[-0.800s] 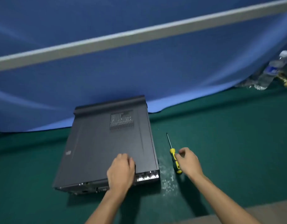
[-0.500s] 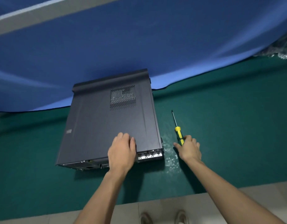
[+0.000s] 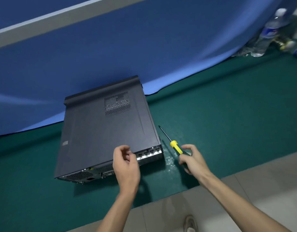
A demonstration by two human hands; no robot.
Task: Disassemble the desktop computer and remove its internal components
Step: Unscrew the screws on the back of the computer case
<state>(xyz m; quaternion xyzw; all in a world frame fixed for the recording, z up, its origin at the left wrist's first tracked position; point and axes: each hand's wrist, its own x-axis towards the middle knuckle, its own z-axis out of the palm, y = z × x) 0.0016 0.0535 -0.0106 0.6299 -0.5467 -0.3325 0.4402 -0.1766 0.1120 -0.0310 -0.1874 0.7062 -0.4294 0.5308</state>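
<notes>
A dark grey desktop computer case (image 3: 100, 131) lies flat on the green mat (image 3: 228, 123), closed side panel up, with a mesh vent near its far edge. Its rear ports face me. My left hand (image 3: 126, 164) hovers just above the case's near rear edge, fingers loosely curled and holding nothing. Right of the case is a screwdriver (image 3: 175, 146) with a yellow and black handle, its shaft pointing away to the upper left. My right hand (image 3: 193, 159) grips the lower end of the handle, which hides that end.
A blue cloth (image 3: 144, 47) hangs behind the case and drapes onto the mat. Plastic water bottles (image 3: 271, 25) and small clutter sit at the far right. Grey floor tiles and my shoe (image 3: 190, 223) show below the mat's near edge.
My left hand has lifted off the side panel and curled. My right hand has closed round the screwdriver handle. The camera has tilted and shifted.
</notes>
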